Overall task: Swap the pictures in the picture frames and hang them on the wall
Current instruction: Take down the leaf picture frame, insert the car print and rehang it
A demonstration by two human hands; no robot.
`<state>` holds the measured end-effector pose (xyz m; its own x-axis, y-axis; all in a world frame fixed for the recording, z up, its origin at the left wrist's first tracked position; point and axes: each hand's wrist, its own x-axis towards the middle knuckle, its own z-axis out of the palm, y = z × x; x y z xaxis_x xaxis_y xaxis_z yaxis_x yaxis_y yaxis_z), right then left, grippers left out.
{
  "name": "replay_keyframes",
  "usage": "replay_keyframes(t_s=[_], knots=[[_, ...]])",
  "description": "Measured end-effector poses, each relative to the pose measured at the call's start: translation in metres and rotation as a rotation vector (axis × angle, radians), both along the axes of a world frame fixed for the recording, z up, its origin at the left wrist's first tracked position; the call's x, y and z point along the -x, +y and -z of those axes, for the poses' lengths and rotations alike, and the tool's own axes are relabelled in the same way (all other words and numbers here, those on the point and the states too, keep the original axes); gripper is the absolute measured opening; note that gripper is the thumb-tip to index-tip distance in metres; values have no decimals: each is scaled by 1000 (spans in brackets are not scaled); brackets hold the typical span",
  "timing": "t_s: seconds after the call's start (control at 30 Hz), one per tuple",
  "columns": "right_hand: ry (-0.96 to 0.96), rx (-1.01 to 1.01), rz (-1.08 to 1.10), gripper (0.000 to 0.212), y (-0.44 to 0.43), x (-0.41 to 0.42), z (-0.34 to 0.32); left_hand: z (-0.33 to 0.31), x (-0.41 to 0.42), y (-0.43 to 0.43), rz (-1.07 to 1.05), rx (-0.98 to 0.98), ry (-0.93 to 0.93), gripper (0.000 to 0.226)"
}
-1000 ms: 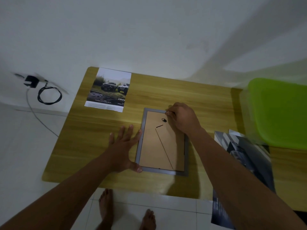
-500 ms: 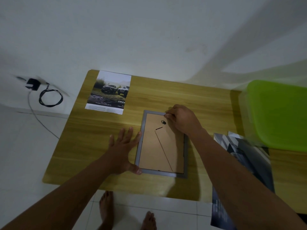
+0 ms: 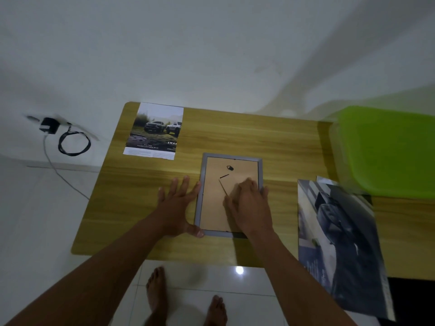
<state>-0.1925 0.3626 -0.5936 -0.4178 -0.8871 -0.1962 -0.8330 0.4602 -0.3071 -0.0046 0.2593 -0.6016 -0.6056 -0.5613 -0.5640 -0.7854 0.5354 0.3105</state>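
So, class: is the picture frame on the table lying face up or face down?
Face down: the picture frame shows its brown backing board, with the hanger facing up.

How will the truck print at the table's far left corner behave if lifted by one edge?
The truck print looks like a thin single sheet lying flat on the table, so it would probably droop from the held edge. It is likely very light, and a sideways push should slide it easily.

1 head-worn camera looks steeply down, close over the wooden table [image 3: 259, 137].
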Motion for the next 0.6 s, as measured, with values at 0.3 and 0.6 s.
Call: replay_keyframes(t_s=[0.3, 0.6], knots=[[-190, 163, 95, 38, 1, -3, -15, 1, 1, 0, -6, 8, -5, 137], [-86, 148, 223, 35, -31, 59, -48, 4, 0, -2, 22, 18, -32, 138]])
